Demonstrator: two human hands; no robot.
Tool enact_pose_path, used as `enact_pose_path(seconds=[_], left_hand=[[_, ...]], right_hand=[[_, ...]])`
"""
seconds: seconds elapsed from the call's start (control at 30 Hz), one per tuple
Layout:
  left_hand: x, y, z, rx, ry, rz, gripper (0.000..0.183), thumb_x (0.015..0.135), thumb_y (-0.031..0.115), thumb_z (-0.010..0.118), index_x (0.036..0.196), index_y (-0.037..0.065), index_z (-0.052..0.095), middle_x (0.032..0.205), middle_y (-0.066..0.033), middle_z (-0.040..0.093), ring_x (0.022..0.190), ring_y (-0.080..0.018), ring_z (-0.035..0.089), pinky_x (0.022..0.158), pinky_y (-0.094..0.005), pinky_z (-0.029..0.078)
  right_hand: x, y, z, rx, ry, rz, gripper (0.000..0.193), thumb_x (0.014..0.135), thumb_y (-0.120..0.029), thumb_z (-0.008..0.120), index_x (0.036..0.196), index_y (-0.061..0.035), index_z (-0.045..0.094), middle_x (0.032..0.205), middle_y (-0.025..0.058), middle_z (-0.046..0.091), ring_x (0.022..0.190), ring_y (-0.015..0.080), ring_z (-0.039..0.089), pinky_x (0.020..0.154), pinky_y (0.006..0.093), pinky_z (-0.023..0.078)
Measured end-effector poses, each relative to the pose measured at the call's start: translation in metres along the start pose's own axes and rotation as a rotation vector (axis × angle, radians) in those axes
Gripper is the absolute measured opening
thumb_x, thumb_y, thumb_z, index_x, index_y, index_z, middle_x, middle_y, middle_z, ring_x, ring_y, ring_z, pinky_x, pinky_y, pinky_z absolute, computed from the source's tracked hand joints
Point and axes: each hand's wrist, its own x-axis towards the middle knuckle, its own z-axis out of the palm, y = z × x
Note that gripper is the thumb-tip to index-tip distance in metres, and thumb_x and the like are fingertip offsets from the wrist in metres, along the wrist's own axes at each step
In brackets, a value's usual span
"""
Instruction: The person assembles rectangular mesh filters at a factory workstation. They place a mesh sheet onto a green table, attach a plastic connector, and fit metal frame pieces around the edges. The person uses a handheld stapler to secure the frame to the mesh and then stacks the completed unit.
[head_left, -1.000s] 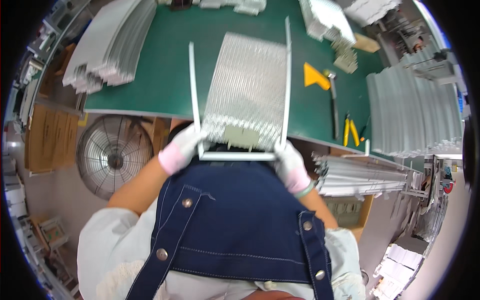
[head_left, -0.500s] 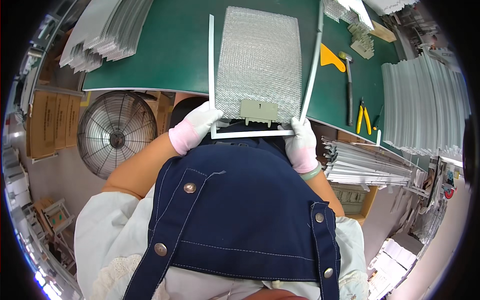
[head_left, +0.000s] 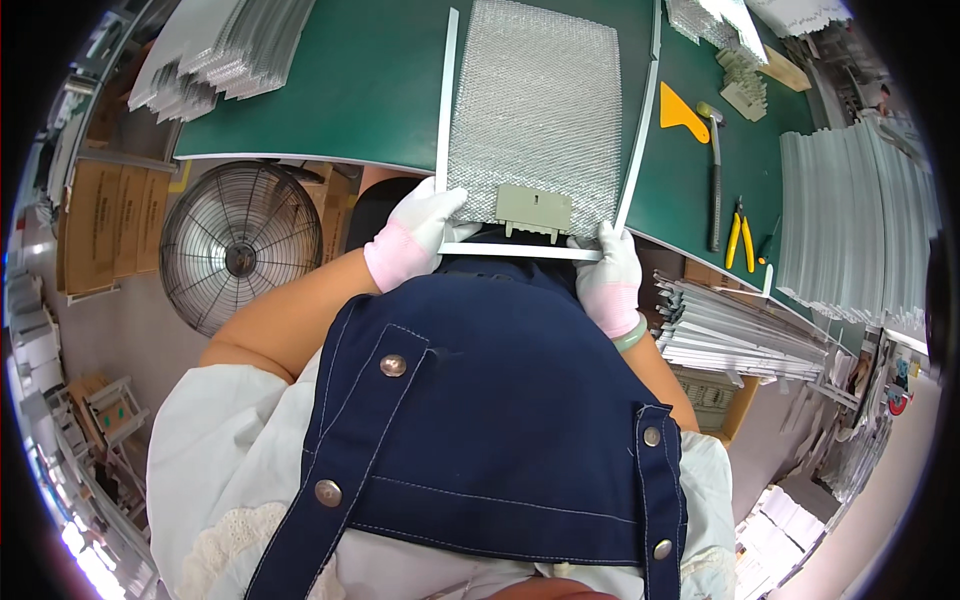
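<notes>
A silver mesh filter panel [head_left: 540, 110] lies on the green table and juts past its front edge toward me. Attached at its near end is a grey-green plastic piece [head_left: 535, 208] with short prongs. Around the panel runs a U-shaped white metal frame [head_left: 525, 250], its bars along both sides and its cross bar nearest me. My left hand [head_left: 425, 222], in a white glove with a pink cuff, is closed around the frame's near left corner. The near right corner is gripped by my right hand [head_left: 612, 268], thumb on top, beside the panel's corner. Some fingertips are hidden underneath.
On the right of the green table [head_left: 370, 80] lie a yellow scraper [head_left: 682, 113], a hammer [head_left: 715, 180], yellow-handled pliers [head_left: 740, 240] and stacked frame strips [head_left: 850, 220]. Mesh sheets [head_left: 225, 50] are piled at left. Below stands a fan [head_left: 240, 248].
The frame's cross bar has come slightly nearer to the panel's near end. Both hands keep their hold on the corners, and the whole view has shifted a little.
</notes>
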Motion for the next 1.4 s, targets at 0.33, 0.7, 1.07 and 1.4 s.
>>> enact_pose_path(seconds=[0.33, 0.7, 1.07, 1.4], left_hand=[[0.007, -0.004, 0.0, 0.013, 0.204, -0.001, 0.033, 0.095, 0.011, 0.055, 0.126, 0.004, 0.046, 0.127, -0.0124, 0.055, 0.119, -0.0306, 0.057, 0.102, -0.0522, 0.049], [-0.003, 0.001, -0.028, 0.517, -0.123, 0.316, 0.035, 0.099, 0.015, 0.051, 0.128, -0.004, 0.054, 0.125, -0.0133, 0.063, 0.116, -0.0229, 0.059, 0.103, -0.0342, 0.046], [-0.009, 0.019, -0.006, -0.007, -0.09, 0.021, 0.035, 0.105, 0.012, 0.044, 0.139, 0.002, 0.047, 0.132, -0.0139, 0.06, 0.121, -0.0266, 0.061, 0.102, -0.0438, 0.051], [0.01, 0.016, -0.039, 0.439, -0.182, 0.081, 0.039, 0.104, 0.018, 0.048, 0.139, 0.001, 0.048, 0.132, -0.0133, 0.06, 0.12, -0.0234, 0.06, 0.105, -0.0403, 0.048]], right_hand=[[0.001, -0.002, -0.008, 0.036, -0.076, 0.094, 0.02, 0.103, -0.016, 0.05, 0.118, -0.0027, 0.05, 0.109, 0.0109, 0.056, 0.097, 0.0254, 0.06, 0.093, 0.0492, 0.053], [0.003, -0.008, -0.017, 0.057, -0.283, 0.242, 0.026, 0.102, -0.018, 0.046, 0.121, -0.0018, 0.053, 0.121, 0.0143, 0.058, 0.111, 0.0297, 0.06, 0.098, 0.0544, 0.051], [0.0, -0.013, -0.019, -0.283, -0.376, 0.115, 0.03, 0.105, -0.03, 0.047, 0.116, -0.0034, 0.053, 0.097, 0.0054, 0.063, 0.081, 0.0142, 0.063, 0.073, 0.0319, 0.057], [0.006, -0.018, -0.031, -0.167, -0.47, 0.278, 0.024, 0.102, -0.027, 0.054, 0.114, -0.0058, 0.054, 0.087, 0.0018, 0.057, 0.066, 0.0115, 0.055, 0.059, 0.0295, 0.051]])
